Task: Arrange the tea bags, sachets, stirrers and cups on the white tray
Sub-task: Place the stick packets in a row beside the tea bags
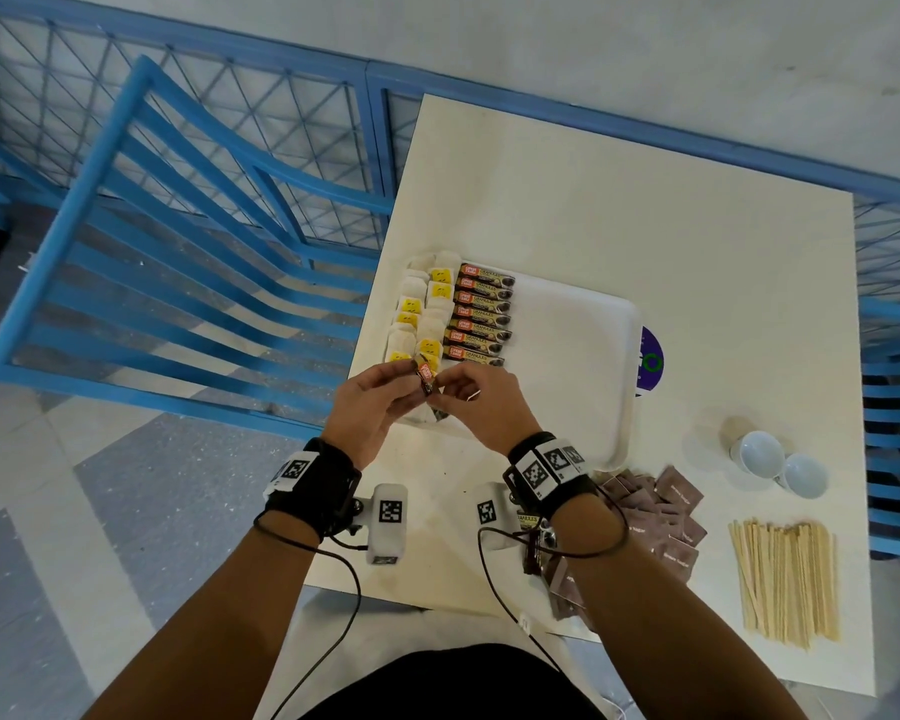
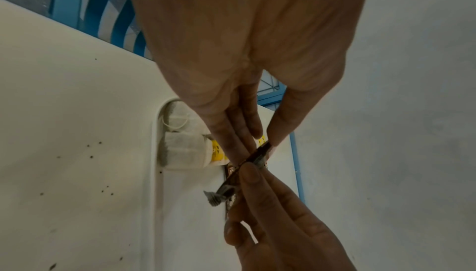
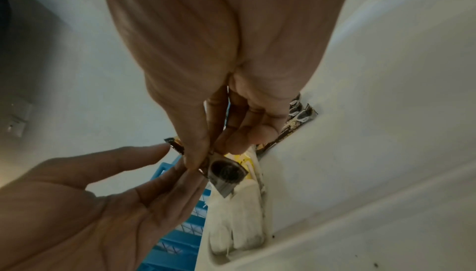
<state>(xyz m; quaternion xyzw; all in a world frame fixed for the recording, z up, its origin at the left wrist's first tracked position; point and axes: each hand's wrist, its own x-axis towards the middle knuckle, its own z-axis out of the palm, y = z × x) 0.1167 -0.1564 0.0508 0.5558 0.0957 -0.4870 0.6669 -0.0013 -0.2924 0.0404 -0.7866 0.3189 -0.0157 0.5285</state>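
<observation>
A dark coffee sachet (image 1: 427,379) hangs over the near left corner of the white tray (image 1: 583,356). My left hand (image 1: 411,368) pinches its far end and my right hand (image 1: 440,381) pinches its near part. The left wrist view shows the sachet (image 2: 255,156) edge-on between thumb and fingers. In the right wrist view its printed end (image 3: 226,173) sticks out below my right fingertips. Tea bags (image 1: 417,314) with yellow tags fill the tray's left column. Several coffee sachets (image 1: 481,314) lie in a row beside them.
Brown sugar sachets (image 1: 666,511) are piled on the table by my right wrist. Wooden stirrers (image 1: 785,579) lie at the near right, and two white cups (image 1: 759,454) lie on their sides behind them. A blue chair (image 1: 178,252) stands left of the table.
</observation>
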